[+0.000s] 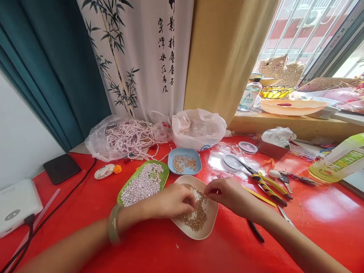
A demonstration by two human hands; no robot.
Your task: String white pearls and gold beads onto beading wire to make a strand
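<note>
A cream dish (201, 236) holds many small gold beads (199, 219) in a loose spread. Over its left side is my left hand (178, 199), a jade-coloured bangle on that wrist, fingers curled down and drawn together above the beads. My right hand (224, 191) is at the dish's right rim, thumb and fingers closed in a pinch. Whatever either hand's fingertips hold is too small or hidden to make out. Partly behind my left forearm lies a green tray (165, 176) of white pearl beads (142, 185). A blue dish (184, 151) with more gold beads sits just behind the cream one.
Yellow-and-black pliers (269, 184), tweezers (260, 196) and small tools lie to the right. Pink pearl strands (131, 136) spill from a plastic bag at the back, beside another white bag (199, 131). On the left are a black phone (61, 168), a white box (18, 206) and a cable.
</note>
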